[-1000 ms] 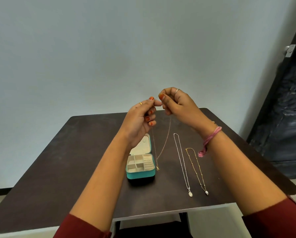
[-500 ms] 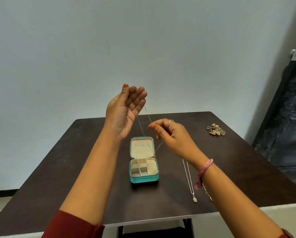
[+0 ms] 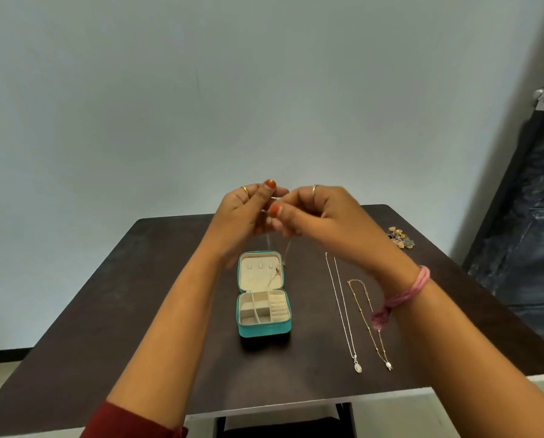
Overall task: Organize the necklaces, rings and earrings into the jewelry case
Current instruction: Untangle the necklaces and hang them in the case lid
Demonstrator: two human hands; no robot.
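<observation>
A teal jewelry case [image 3: 263,329] lies open in the middle of the dark table [image 3: 106,311], its cream lid tilted back and its compartments bare. Above the lid, my left hand [image 3: 245,216] and my right hand [image 3: 315,216] meet, fingers curled, both pinching a thin gold necklace [image 3: 277,273]. Its chain hangs down in front of the lid's right side. A silver necklace [image 3: 341,311] and a gold beaded necklace [image 3: 370,324] lie straight on the table to the right of the case.
A small heap of earrings or rings [image 3: 401,238] sits near the table's far right corner. A dark door [image 3: 536,216] stands at the right. The table's front edge runs just below the two laid-out necklaces.
My hands were apart half a second ago, left raised and open, right lower. Now they have come together above the case lid, and the chain hangs shorter over the lid.
</observation>
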